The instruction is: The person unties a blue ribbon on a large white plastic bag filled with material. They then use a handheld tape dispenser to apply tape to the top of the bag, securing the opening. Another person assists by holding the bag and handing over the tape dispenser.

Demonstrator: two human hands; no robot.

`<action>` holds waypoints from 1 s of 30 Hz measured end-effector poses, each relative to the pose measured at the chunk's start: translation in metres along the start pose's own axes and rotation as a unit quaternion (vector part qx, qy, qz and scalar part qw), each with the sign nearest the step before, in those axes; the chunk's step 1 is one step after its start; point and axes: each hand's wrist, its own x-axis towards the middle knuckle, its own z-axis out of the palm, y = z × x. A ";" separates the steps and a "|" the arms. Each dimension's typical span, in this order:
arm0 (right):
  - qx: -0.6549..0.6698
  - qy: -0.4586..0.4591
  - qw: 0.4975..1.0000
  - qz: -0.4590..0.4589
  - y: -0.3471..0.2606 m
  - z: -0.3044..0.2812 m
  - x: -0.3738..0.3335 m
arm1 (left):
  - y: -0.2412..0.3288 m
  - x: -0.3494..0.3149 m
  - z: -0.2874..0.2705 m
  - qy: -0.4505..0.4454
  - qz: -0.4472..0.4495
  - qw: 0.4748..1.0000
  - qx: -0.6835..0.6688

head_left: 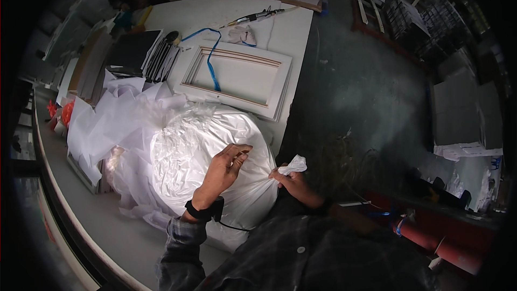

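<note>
A large, full white plastic bag lies on the white table right in front of me. My right hand is closed around the gathered neck of the bag, whose crumpled end sticks up above my fist. My left hand rests on the bag's taut side next to the neck, fingers curled and pinching the plastic. A black band sits on my left wrist.
Loose white paper sheets pile up left of the bag. Behind it lies a white framed panel with a blue cord across it, a pneumatic tool and a dark stack of sheets. Grey floor lies right.
</note>
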 end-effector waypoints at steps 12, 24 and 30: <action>-0.118 -0.046 0.990 0.063 -0.019 -0.016 0.016 | 0.033 -0.051 -0.009 -0.128 -0.074 0.983 0.104; -0.032 -0.087 0.995 -0.038 -0.060 0.009 0.033 | 0.140 -0.020 -0.106 -0.143 -0.145 0.937 0.284; -0.001 -0.032 0.999 -0.012 -0.062 0.004 0.046 | 0.121 -0.017 -0.115 -0.198 -0.120 0.929 0.288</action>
